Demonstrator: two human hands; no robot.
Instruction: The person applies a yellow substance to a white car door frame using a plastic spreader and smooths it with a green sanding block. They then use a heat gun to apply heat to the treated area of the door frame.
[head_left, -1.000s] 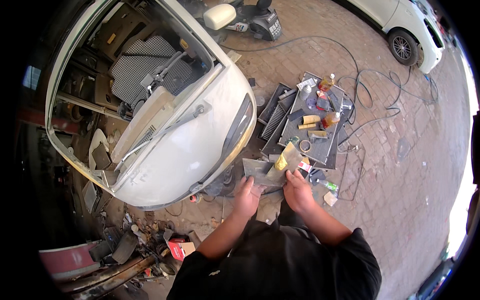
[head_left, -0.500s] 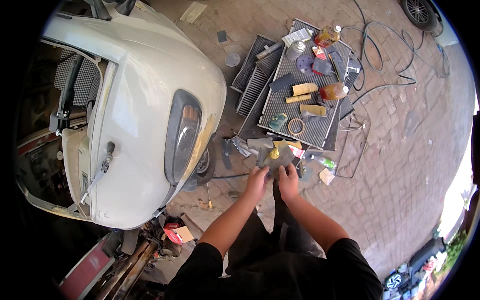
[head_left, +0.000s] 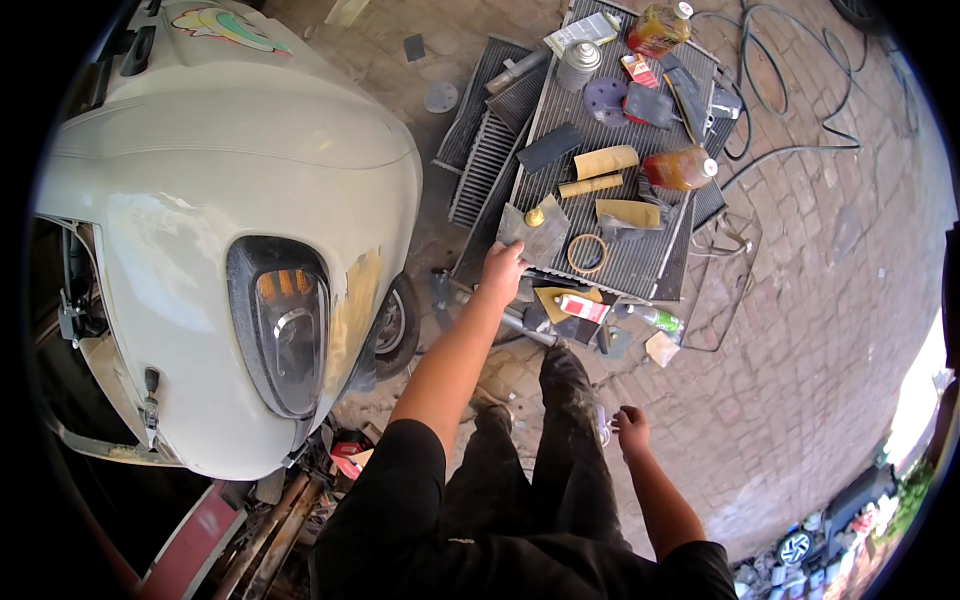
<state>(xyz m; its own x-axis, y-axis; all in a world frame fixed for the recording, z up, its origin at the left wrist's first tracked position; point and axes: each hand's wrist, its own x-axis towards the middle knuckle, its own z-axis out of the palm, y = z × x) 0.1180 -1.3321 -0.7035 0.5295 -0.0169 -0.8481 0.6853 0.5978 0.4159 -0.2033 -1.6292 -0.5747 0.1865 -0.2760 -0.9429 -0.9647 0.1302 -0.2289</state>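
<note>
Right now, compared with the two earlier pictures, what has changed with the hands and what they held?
The right hand has let go of the grey sheet and moved back toward the body and right. The left hand keeps hold, and has carried the sheet forward over the near-left corner of the ridged panel. The yellow lump stays on the sheet; the yellow roll lies unmoved.

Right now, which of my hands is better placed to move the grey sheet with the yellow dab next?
Likely your left hand: it grips the grey sheet at its near edge, while your right hand hangs apart beside your right leg.
</note>
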